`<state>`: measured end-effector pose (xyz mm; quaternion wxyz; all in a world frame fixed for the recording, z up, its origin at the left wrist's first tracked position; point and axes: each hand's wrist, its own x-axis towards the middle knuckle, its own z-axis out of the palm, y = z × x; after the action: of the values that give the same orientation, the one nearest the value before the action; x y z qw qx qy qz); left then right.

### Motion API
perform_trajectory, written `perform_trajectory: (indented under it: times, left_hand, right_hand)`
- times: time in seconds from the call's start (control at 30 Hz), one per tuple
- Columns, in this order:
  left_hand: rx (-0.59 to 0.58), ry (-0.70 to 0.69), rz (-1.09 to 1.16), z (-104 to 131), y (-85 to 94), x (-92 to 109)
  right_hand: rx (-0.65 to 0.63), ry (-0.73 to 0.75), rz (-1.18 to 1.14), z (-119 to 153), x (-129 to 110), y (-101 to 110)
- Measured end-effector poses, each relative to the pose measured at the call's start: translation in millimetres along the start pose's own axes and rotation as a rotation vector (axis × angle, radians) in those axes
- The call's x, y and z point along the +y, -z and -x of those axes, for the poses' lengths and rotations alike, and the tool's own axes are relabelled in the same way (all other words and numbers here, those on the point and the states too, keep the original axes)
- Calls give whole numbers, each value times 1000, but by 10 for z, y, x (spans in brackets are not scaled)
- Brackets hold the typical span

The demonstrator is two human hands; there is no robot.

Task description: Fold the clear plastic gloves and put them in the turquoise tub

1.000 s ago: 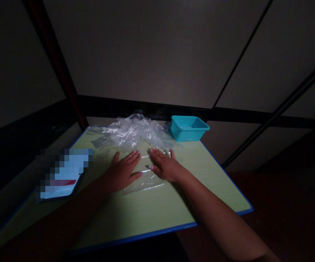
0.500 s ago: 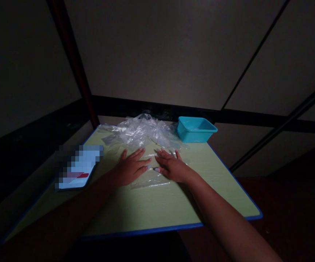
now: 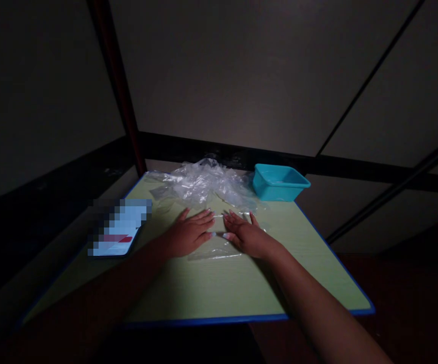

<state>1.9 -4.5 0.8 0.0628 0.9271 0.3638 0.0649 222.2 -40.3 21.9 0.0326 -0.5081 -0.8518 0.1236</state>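
Note:
A clear plastic bag (image 3: 219, 252) lies flat on the pale green table (image 3: 211, 293). My left hand (image 3: 190, 233) rests palm down on its left part, fingers stretched out and holding nothing. Opposite it, my right hand (image 3: 247, 235) lies palm down on the bag's right part with the fingers spread. A small gap separates the two hands. Just beyond them is a crumpled heap of clear plastic bags (image 3: 203, 182).
A turquoise basket (image 3: 279, 184) stands at the table's back right, beside the heap. A phone with a lit, partly pixelated screen (image 3: 122, 232) is at the left. Pale wall panels (image 3: 222, 76) rise behind the table, which has a blue edge.
The whole view has shifted, so the things appear a little further right. The fingers of my left hand have drawn closer together, with both hands still on the bag.

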Motion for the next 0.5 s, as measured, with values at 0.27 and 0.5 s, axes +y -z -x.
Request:
perform_trajectory:
  times: [0.27,0.5]
  left_hand:
    - [-2,-17,8,3,3,-18]
    - [-6,11,37,-31,-20,-15]
  right_hand:
    - [-33,-25,-50,43,3,39]
    - [-31,-50,-95,51,26,8]
